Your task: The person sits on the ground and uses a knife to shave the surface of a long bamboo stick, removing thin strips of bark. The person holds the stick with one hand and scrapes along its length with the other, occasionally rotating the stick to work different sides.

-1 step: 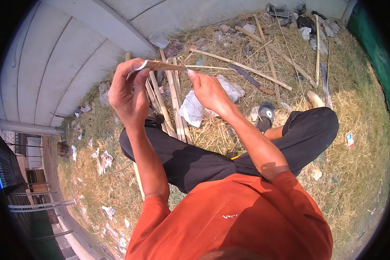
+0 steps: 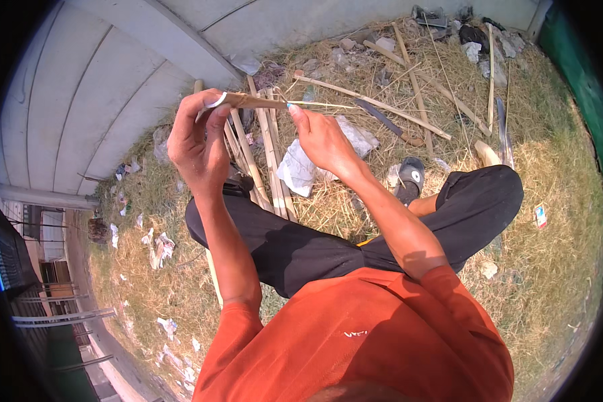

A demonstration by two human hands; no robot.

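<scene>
My left hand (image 2: 201,144) is pinched around one end of a brown split bamboo piece (image 2: 258,102), whose pale, curved cut end shows by the thumb. The piece lies level and reaches toward my right hand (image 2: 325,141), which is closed with its thumb up against the other end. A small light-blue spot shows at that thumb tip. What the right fingers grip is hidden. Pale thin slivers (image 2: 328,104) stick out beyond the thumb, one curling upward. Beneath the hands, several split bamboo lengths (image 2: 275,157) lie near my left knee.
White plastic sheeting (image 2: 297,169) lies between my legs. A dark-bladed machete (image 2: 382,120) rests beyond it, with long bamboo strips (image 2: 375,104) around. My right foot wears a dark sandal (image 2: 410,179). A concrete wall (image 2: 114,80) stands ahead and left; dry grass covers the ground.
</scene>
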